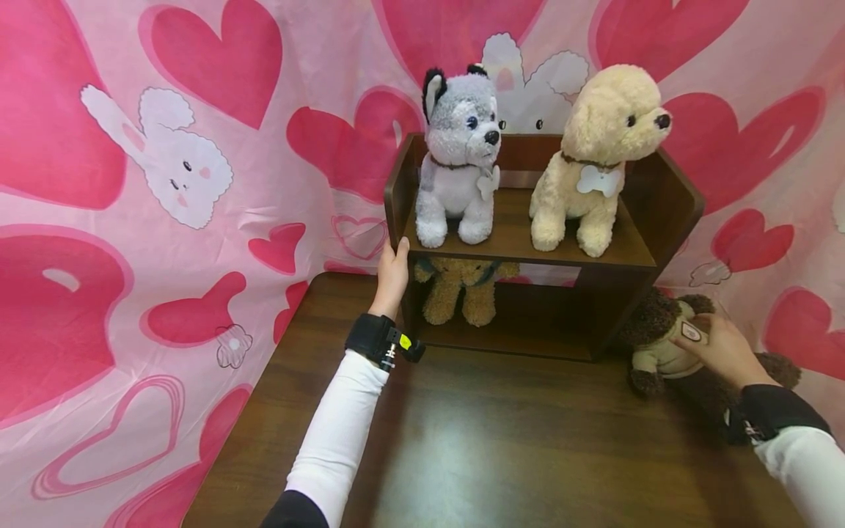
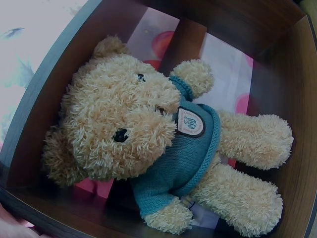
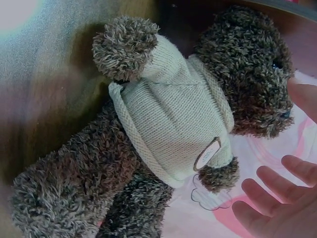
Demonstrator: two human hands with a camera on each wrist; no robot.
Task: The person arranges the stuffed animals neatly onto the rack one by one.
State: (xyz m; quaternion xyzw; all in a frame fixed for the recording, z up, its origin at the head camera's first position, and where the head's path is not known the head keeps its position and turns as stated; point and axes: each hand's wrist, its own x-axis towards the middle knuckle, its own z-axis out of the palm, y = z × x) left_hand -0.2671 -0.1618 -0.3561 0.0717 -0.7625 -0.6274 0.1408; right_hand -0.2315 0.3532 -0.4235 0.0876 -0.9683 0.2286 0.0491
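Observation:
My left hand (image 1: 392, 279) touches the left side panel of a dark brown wooden shelf (image 1: 594, 257); its thumb and fingers point upward along the front edge. Inside the lower compartment sits a tan teddy bear (image 2: 124, 104) in a teal knitted sweater, its head hidden from the head view by the upper board. At the right, a dark brown teddy bear (image 3: 173, 114) in a cream sweater leans against the backdrop beside the shelf. Over it reaches my right hand (image 1: 722, 352), fingers spread and thumb near the bear's face in the right wrist view.
On the upper board sit a grey-and-white husky plush (image 1: 458, 161) and a cream puppy plush (image 1: 597, 154) with a bone tag. The shelf stands on a brown wooden table (image 1: 502, 440). Pink heart-patterned cloth (image 1: 264, 183) hangs behind and on both sides.

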